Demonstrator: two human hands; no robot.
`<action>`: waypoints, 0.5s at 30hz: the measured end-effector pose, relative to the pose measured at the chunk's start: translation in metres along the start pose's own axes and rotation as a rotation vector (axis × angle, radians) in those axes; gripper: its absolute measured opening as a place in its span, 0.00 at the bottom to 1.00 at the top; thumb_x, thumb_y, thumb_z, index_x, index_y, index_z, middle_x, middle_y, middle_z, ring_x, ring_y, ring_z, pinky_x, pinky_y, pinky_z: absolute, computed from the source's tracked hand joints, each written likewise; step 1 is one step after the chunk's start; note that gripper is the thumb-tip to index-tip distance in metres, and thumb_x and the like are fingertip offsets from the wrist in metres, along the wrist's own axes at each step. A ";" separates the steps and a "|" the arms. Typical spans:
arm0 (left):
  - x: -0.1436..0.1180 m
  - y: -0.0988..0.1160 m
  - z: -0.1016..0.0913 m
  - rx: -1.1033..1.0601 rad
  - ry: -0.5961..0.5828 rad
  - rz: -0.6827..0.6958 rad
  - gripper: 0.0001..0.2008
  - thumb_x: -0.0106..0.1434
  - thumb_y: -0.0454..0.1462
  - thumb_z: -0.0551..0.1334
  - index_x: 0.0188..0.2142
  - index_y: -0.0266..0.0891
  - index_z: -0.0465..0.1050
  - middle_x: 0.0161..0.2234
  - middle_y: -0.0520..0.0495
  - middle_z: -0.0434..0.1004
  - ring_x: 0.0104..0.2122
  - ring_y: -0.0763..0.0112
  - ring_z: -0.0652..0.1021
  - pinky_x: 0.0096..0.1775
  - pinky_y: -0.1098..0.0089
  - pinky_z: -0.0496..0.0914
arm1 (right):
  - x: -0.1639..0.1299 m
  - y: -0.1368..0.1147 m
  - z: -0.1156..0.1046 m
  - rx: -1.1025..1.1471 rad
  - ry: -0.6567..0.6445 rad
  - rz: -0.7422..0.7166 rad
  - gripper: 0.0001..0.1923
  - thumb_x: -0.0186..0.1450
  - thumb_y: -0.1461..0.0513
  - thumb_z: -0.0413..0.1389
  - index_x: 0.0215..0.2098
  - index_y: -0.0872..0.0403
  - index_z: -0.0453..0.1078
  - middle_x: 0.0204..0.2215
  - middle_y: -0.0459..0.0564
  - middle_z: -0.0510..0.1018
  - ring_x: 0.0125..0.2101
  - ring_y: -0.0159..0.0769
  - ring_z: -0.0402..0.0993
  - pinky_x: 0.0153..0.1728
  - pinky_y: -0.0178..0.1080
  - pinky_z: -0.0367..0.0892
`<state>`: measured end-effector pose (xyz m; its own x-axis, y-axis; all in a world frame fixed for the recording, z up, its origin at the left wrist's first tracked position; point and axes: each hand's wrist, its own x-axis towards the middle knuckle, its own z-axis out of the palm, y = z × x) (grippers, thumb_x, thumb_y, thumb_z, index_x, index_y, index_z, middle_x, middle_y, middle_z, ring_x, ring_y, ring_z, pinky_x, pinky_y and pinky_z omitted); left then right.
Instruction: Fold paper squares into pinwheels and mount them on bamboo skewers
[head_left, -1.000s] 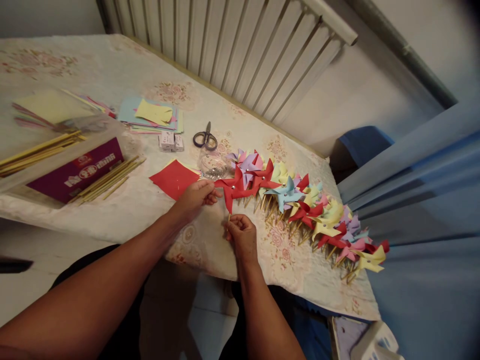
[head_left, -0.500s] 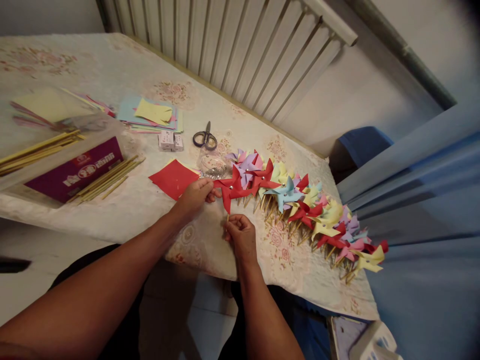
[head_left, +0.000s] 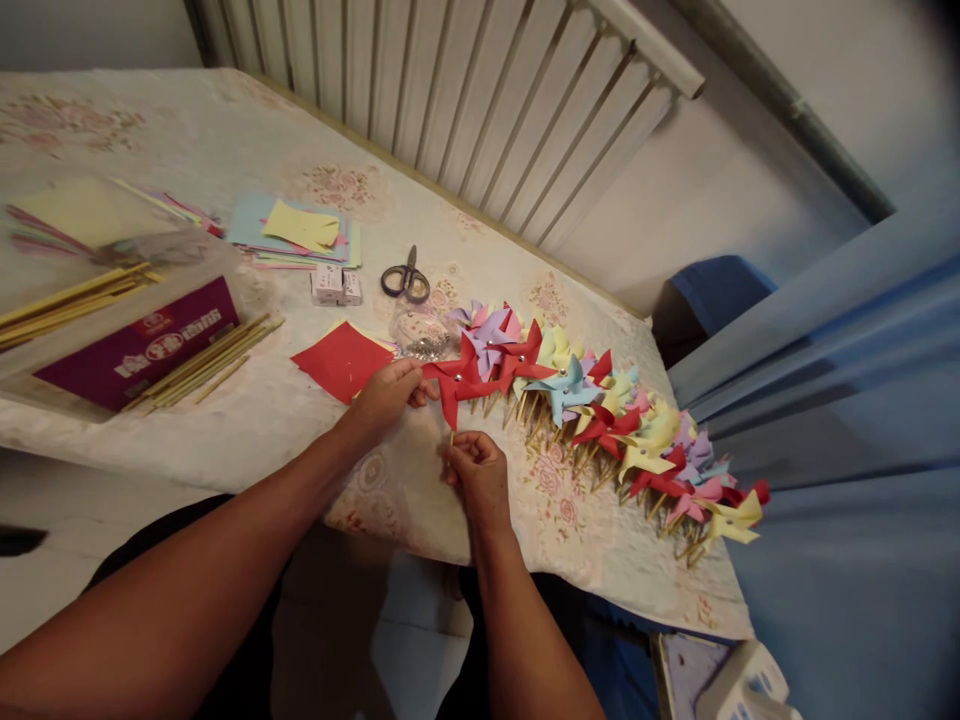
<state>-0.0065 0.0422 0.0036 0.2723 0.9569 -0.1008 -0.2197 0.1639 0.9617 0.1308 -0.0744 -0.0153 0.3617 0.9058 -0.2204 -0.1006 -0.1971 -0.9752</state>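
While the person sits at the cloth-covered counter (head_left: 262, 420), both hands are found at one red pinwheel (head_left: 458, 378), located over the near edge, at the left end of a row of paper pinwheels (head_left: 609, 425). From where I stand, the right hand (head_left: 478, 470) has thumb and forefinger clamped on its stick (head_left: 452, 438), just below the paper head. The stick's visible length points away from the person, from those fingers up to the head; the rest is hidden by the hand. The left hand (head_left: 396, 390) has its fingers curled close together at the tip of the leftmost blade; whether they pinch it or merely rest against it, I cannot tell. The head therefore lies to the right of the left fingers and just beyond the right ones. The right hand is nearer the stick, the left nearer the blade. A red paper sheet (head_left: 341, 362) lies just beyond the left hand.
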 end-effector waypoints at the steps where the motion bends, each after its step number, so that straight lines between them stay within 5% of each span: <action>1: 0.000 0.000 0.000 -0.006 -0.001 -0.004 0.09 0.55 0.41 0.61 0.33 0.39 0.70 0.25 0.51 0.78 0.23 0.73 0.71 0.31 0.69 0.64 | 0.000 0.000 0.000 -0.003 0.002 0.002 0.09 0.52 0.61 0.64 0.30 0.53 0.71 0.13 0.36 0.70 0.13 0.25 0.61 0.17 0.29 0.54; 15: -0.002 0.003 -0.001 -0.006 -0.007 -0.029 0.10 0.54 0.42 0.62 0.34 0.39 0.70 0.25 0.50 0.79 0.24 0.72 0.72 0.32 0.68 0.65 | 0.000 0.000 0.000 -0.019 -0.004 0.015 0.09 0.52 0.60 0.64 0.30 0.53 0.71 0.13 0.36 0.69 0.12 0.24 0.60 0.17 0.29 0.54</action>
<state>-0.0088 0.0412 0.0060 0.2849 0.9501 -0.1267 -0.2173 0.1928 0.9569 0.1311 -0.0747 -0.0157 0.3570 0.9040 -0.2353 -0.0887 -0.2179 -0.9719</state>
